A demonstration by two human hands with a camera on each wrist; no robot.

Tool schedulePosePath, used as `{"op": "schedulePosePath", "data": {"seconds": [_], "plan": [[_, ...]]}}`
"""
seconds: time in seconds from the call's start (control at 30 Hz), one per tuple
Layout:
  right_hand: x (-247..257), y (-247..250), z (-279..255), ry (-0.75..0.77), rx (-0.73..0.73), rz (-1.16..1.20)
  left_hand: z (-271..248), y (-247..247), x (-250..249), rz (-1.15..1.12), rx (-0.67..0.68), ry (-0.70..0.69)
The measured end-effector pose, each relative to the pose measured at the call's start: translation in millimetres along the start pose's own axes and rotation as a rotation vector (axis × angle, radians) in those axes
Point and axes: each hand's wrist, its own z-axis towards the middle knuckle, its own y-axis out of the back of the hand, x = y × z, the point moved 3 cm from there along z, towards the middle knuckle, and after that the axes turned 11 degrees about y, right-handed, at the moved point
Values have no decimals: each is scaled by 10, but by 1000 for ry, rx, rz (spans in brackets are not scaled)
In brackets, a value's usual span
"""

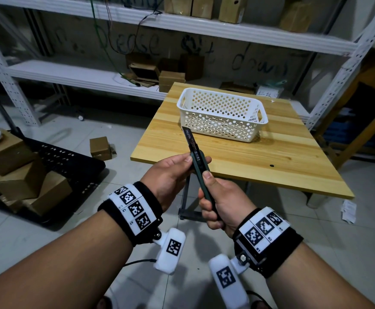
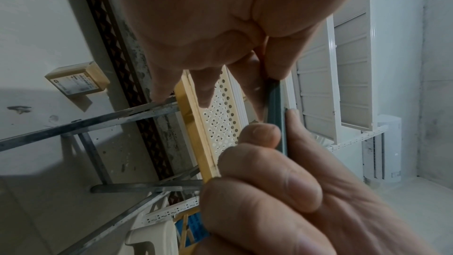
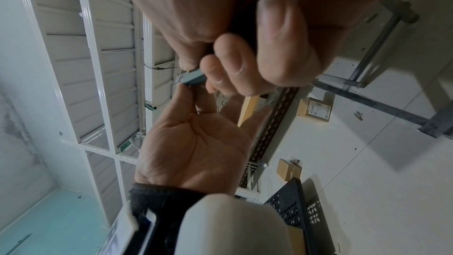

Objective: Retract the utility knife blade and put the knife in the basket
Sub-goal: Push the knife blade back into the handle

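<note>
Head: right hand (image 1: 221, 202) is gripping the utility knife (image 1: 201, 172) handle, left hand (image 1: 171, 172) is pinching its front, blade out, near of white basket (image 1: 222, 112) on wooden table (image 1: 271, 161). Left wrist: fingertips (image 2: 277, 65) are pinching the knife body. Right wrist: fingers (image 3: 235, 63) are wrapping the handle.

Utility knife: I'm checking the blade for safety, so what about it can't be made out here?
- Head view: utility knife slider is covered by the right hand thumb.
- Left wrist view: left hand hides the blade end.
- Right wrist view: knife too small, blurred.
</note>
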Motion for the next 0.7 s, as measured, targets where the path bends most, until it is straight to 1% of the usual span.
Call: {"op": "schedulePosePath", "data": {"seconds": [0.7], "plan": [[8, -16, 7, -7, 11, 18, 22, 18, 12, 38, -39, 14]]}}
